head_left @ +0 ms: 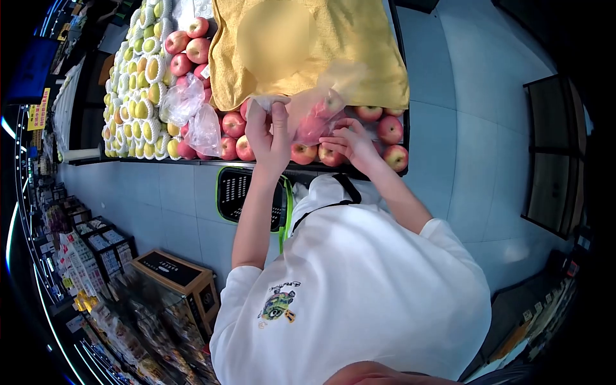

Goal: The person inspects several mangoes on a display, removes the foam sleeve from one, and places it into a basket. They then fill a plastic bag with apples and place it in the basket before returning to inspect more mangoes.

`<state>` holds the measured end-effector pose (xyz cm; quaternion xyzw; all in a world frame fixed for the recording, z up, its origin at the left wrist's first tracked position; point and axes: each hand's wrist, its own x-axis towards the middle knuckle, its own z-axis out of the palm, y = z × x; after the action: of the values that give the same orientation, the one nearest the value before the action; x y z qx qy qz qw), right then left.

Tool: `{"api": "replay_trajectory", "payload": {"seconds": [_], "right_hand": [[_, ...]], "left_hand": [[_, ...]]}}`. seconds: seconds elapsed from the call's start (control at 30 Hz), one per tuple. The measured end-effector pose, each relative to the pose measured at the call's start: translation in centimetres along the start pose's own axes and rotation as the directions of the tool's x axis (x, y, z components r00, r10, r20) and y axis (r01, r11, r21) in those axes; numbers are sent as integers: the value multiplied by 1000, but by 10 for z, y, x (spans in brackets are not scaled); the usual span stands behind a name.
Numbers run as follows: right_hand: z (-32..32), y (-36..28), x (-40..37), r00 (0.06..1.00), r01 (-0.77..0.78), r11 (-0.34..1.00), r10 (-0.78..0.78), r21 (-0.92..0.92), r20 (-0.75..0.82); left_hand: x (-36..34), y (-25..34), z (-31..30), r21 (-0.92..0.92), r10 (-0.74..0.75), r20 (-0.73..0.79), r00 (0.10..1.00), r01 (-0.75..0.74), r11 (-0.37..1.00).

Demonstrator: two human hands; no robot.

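Observation:
Over the front of a fruit display, my left hand (269, 131) pinches the gathered top of a clear plastic bag (311, 119). Reddish fruit shows through the bag, which hangs to the right of that hand. My right hand (353, 142) is beside the bag's lower right side, fingers slightly bent and apart, with nothing visible in it. Red apples (303, 153) lie in a row under and around both hands. A yellow cloth (366, 58) covers the display behind them. Two crumpled clear bags (204, 130) rest on apples to the left.
Pale fruit in foam nets (144, 109) fills the display's left part. A black and green basket (234, 192) is below the display's front edge, near my body. A cardboard box (202, 292) stands among packaged goods at lower left. A dark rack (552, 157) is at the right.

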<state>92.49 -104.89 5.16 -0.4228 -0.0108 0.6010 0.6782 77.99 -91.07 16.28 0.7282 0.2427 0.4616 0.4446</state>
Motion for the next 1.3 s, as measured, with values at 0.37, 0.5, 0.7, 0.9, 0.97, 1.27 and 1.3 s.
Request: {"api": "replay_trajectory", "payload": {"seconds": [0.37, 0.5, 0.7, 0.9, 0.97, 1.27, 1.3], "right_hand": [[-5, 5, 8, 999, 31, 999, -30, -30, 35], [-4, 3, 12, 999, 41, 996, -39, -73, 36], [0, 10, 11, 997, 83, 986, -83, -147, 10], [7, 29, 15, 985, 150, 951, -169, -270, -46], [10, 34, 14, 979, 170, 946, -195, -276, -64], [20, 64, 14, 937, 244, 852, -330, -463, -114], [21, 67, 12, 938, 270, 838, -339, -473, -66]], "left_hand": [[-1, -24, -35, 561, 146, 11, 989, -127, 818], [8, -32, -58, 448, -52, -46, 998, 67, 892], [21, -39, -99, 408, -226, -31, 974, 219, 886], [24, -50, -124, -17, -485, 79, 871, 488, 873], [14, -46, -118, -316, -617, 120, 778, 619, 719], [-14, -109, -98, 29, -499, 408, 765, 535, 844], [-10, -107, -91, 216, -230, 364, 903, 158, 964]]}}
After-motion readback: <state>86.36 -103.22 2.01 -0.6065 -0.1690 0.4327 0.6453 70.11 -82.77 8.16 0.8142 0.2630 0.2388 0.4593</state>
